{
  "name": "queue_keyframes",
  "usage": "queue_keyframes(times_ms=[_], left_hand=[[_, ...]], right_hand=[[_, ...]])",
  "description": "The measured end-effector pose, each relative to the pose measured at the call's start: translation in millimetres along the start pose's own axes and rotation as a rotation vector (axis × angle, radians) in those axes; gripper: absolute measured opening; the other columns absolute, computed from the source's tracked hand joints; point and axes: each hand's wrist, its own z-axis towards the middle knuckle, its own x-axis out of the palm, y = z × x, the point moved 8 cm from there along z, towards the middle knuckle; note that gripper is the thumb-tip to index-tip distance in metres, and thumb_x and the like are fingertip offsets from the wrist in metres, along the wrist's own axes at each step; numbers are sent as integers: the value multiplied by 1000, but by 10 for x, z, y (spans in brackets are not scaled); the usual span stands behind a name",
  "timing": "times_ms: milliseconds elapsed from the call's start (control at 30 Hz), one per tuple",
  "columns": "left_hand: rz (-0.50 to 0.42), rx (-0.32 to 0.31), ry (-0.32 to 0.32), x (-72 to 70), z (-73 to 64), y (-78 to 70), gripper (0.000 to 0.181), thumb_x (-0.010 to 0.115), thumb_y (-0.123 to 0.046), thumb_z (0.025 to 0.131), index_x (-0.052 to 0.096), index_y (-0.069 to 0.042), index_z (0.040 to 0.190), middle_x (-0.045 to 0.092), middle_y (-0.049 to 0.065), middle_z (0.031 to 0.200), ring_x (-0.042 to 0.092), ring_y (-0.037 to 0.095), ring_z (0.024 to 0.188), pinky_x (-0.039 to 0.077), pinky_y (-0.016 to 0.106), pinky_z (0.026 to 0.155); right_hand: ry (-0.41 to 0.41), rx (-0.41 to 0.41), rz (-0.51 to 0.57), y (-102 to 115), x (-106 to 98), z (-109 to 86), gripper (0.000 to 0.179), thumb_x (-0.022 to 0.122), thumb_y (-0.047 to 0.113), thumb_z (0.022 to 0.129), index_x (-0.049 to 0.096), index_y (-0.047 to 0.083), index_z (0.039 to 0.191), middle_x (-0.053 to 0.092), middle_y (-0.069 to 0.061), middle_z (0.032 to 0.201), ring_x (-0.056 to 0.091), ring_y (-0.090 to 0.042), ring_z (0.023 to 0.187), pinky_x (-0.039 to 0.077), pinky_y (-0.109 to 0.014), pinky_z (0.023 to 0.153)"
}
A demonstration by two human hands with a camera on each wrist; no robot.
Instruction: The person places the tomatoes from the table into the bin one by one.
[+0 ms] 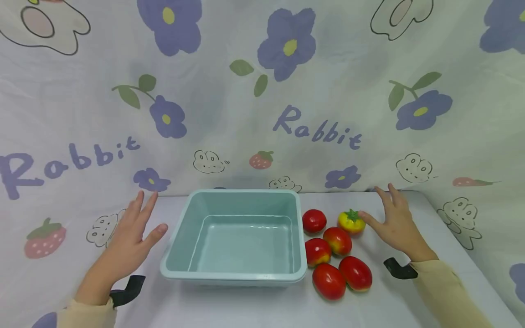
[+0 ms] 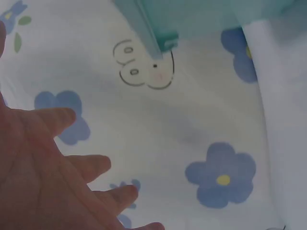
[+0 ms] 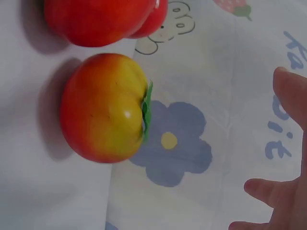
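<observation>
My left hand [image 1: 130, 239] is raised to the left of a pale blue-green basin [image 1: 297, 228], fingers spread and holding nothing. In the left wrist view its palm and fingers show, with the basin's corner [image 2: 148, 28] above. On the other side my right hand [image 1: 395, 225] hovers with fingers extended, nearest a yellow-and-red tomato [image 1: 351, 223] with a green leafy top. The right wrist view shows this tomato [image 3: 103, 110] apart from the fingers. Between hand and basin lie several red tomatoes, among them a round one [image 1: 314, 221] at the back and an oval one [image 1: 329, 281] in front.
A white cloth covers the table [image 1: 246, 307]. Behind it hangs a white backdrop [image 1: 221, 118] printed with purple flowers, rabbits and strawberries. The tomatoes lie close together along the basin's right wall. Black straps [image 1: 128, 291] are at both wrists.
</observation>
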Motion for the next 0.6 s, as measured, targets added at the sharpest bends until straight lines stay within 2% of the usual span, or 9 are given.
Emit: queue_keyframes(times_ms=[233,400,600], left_hand=[[-134,-4,46,211,-115,-141,70,50,-25,95,6,-29,150,-8,4,155,-4,38,139,5,76,92],[-203,-34,64,315,-168,-190,71,50,-24,95,4,-34,149,-9,-3,155,-3,37,139,8,77,90],[-276,-35,67,424,-215,-208,73,51,-21,95,5,-37,148,-7,-6,155,-2,33,140,9,75,93]], right_hand=[[98,11,74,-13,240,1,83,55,50,87,16,10,149,3,-24,151,11,-49,132,24,-75,87],[150,29,120,-49,346,-31,84,53,53,87,13,13,149,4,-22,152,12,-47,133,22,-74,90],[168,-6,148,-75,442,-45,83,57,51,86,18,12,148,11,-22,151,16,-45,133,22,-71,94]])
